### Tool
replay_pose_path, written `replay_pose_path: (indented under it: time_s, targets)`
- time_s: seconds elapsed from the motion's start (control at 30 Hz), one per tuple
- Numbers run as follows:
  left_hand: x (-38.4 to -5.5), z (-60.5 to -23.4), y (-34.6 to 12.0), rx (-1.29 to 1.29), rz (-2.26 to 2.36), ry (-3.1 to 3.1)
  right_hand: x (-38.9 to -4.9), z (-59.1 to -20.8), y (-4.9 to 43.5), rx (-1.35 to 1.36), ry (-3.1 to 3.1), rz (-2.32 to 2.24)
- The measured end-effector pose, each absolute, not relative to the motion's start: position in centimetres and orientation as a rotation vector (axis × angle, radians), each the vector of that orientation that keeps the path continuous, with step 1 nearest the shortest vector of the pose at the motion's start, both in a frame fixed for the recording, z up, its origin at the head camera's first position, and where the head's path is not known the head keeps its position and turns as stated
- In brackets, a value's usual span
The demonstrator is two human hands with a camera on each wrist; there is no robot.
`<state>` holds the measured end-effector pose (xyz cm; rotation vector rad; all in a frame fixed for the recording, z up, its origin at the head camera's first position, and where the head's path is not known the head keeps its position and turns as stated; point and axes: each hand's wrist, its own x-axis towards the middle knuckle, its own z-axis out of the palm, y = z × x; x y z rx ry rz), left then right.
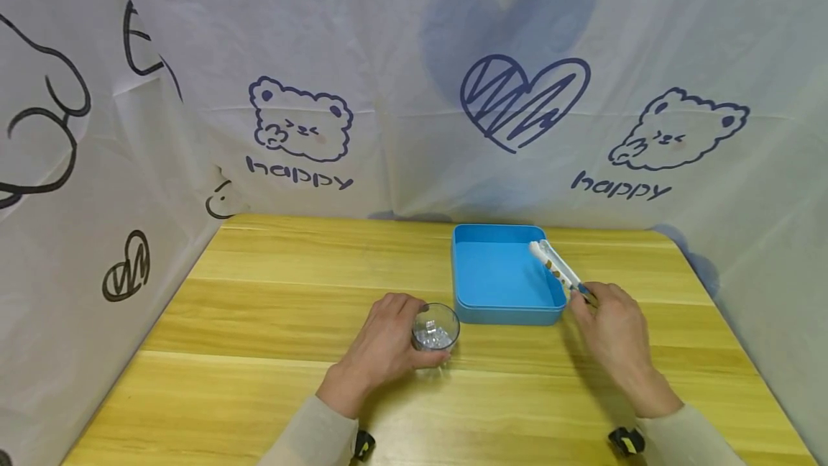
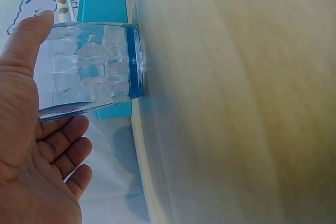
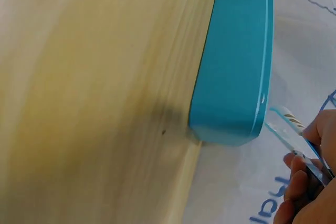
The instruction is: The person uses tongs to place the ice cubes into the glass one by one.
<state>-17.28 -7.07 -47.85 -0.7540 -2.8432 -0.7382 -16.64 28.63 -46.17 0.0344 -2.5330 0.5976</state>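
Observation:
My left hand (image 1: 382, 351) grips a clear drinking glass (image 1: 435, 328) by its sides, thumb on the near side and fingers on the far side. The glass stands upright on the table with several clear, ice-like cubes (image 2: 94, 59) inside. My right hand (image 1: 614, 333) holds slim tongs (image 1: 558, 266) with white, brown-spotted tips. The tips point up and left over the right side of a shallow, open blue box (image 1: 507, 315). In the right wrist view the two arms of the tongs stand slightly apart, and I see nothing between them.
The wood-grain table (image 1: 259, 329) stretches left and right of the box. A white cloth (image 1: 394, 56) with bear and heart drawings hangs behind the table and along both sides. Dark wrist devices (image 1: 626, 441) sit near both sleeves.

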Motion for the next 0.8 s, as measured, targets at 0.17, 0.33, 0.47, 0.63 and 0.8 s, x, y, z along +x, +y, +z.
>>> replay_pose_path:
  time_s: [0.17, 0.33, 0.47, 0.63, 0.8]
  targets:
    - [-17.2, -47.8, -7.0, -0.757, -0.729, -2.844, -16.6, -47.2, 30.5, -0.094, -2.477, 0.622]
    - [-17.2, -47.8, -7.0, -0.754, -0.735, -2.848, -16.4, -47.9, 32.9, -0.204, -2.504, 0.627]
    - [-17.2, -47.8, -7.0, -0.752, -0.742, -2.852, -16.3, -47.9, 34.5, -0.271, -2.555, 0.631]
    - [-17.1, -47.7, -7.0, -0.754, -0.746, -2.848, -16.3, -47.9, 36.0, -0.346, -2.621, 0.619]
    - [-17.2, -47.7, -7.0, -0.757, -0.741, -2.844, -16.4, -47.9, 37.1, -0.374, -2.652, 0.590]
